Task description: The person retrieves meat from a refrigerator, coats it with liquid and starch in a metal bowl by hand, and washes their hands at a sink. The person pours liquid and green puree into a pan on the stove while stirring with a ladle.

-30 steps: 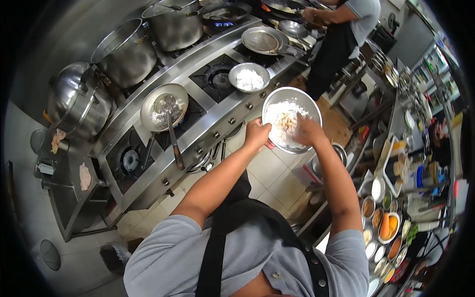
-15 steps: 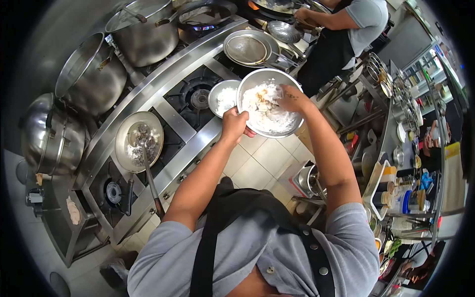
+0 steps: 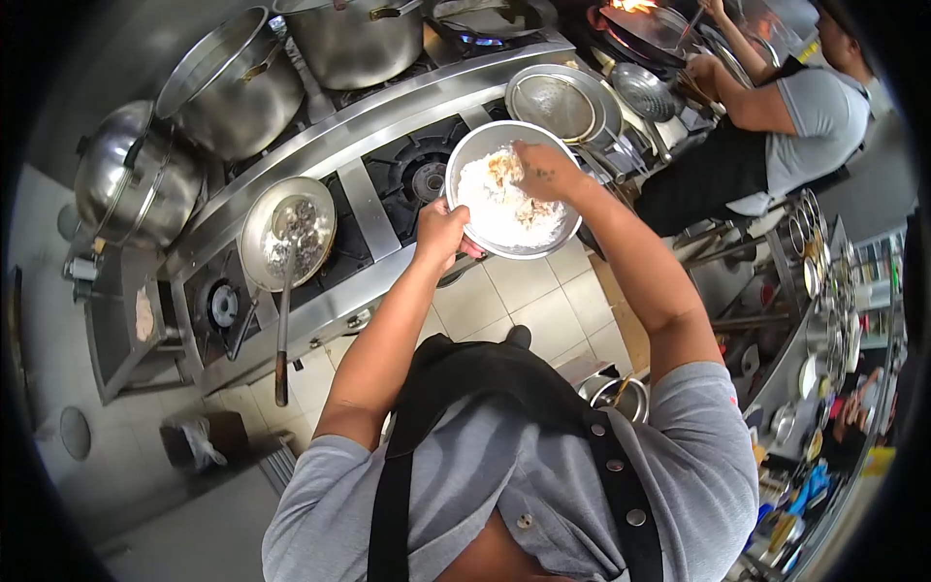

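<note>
My left hand [image 3: 444,235] grips the near-left rim of a metal mixing bowl [image 3: 470,151], thumb over the edge. Inside lies white, flour-like powder [image 3: 485,199] with brownish, lumpy bits among it. My right hand [image 3: 549,175] reaches down into the bowl from the right, its fingers in the mixture and mostly hidden. The bowl is held up in front of the stove edge, near a burner [image 3: 429,180].
A pan [image 3: 255,215] with a long-handled ladle [image 3: 282,344] sits on the left burners. Large pots [image 3: 242,107] line the back. Strainers [image 3: 553,105] lie beyond the bowl. A co-worker [image 3: 747,126] cooks over flames in a wok [image 3: 640,34] at the upper right.
The view has swung, so the stove and pots sit further right and higher. My right hand has shifted within the bowl. The small bowl of white powder beside it no longer shows.
</note>
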Motion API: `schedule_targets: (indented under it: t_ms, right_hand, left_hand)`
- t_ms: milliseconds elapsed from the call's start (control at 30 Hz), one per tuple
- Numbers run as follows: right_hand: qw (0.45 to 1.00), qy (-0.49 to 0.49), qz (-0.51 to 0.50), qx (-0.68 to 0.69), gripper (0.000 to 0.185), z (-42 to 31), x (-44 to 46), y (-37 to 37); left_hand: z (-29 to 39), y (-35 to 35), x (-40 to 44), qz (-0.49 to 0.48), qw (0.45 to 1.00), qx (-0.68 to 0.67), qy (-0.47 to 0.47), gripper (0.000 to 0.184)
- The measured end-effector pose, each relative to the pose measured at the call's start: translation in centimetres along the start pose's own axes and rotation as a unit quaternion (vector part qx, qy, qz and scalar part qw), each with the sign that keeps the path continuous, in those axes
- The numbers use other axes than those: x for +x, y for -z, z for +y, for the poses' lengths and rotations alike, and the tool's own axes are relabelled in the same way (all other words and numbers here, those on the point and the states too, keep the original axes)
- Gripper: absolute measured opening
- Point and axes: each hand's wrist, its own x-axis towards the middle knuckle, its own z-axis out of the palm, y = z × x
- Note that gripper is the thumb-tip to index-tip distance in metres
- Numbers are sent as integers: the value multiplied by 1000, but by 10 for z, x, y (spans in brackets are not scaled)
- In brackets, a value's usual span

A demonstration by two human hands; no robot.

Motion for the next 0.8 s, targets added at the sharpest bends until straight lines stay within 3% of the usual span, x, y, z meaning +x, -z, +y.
schedule_targets:
  t_ms: [100,233,333,367,400,467,567,667,800]
  right_hand:
    - [998,65,-13,23,42,9,15,31]
    - [994,70,-77,15,42,15,33,60]
    - [984,72,-159,44,50,16,35,68]
    - [986,125,-108,13,60,40,42,35]
    - [981,91,-170,-4,65,24,18,48]
    - [994,68,-62,-55,57,24,2,1]
    - [992,65,-100,37,48,18,18,-16]
    - [982,144,-31,115,40,7,31,-13]
    - [972,188,-32,134,33,-22,45,17]
  left_hand:
    - [3,-14,2,34,999,-11,-16,28]
    - [-4,-30,2,77,996,-27,-36,27]
    - [-6,-36,-1,106,992,-47,-51,28]
    - [-5,-38,-4,113,991,-55,-56,28]
    - [-3,-40,-8,128,988,-67,-56,27]
    - [1,-43,-16,158,982,-89,-54,27]
    - [-16,-39,-15,183,979,-70,-57,25]
    - [-22,-27,-19,204,977,-47,-36,28]
    - [-18,-15,-28,175,981,-62,-52,26]
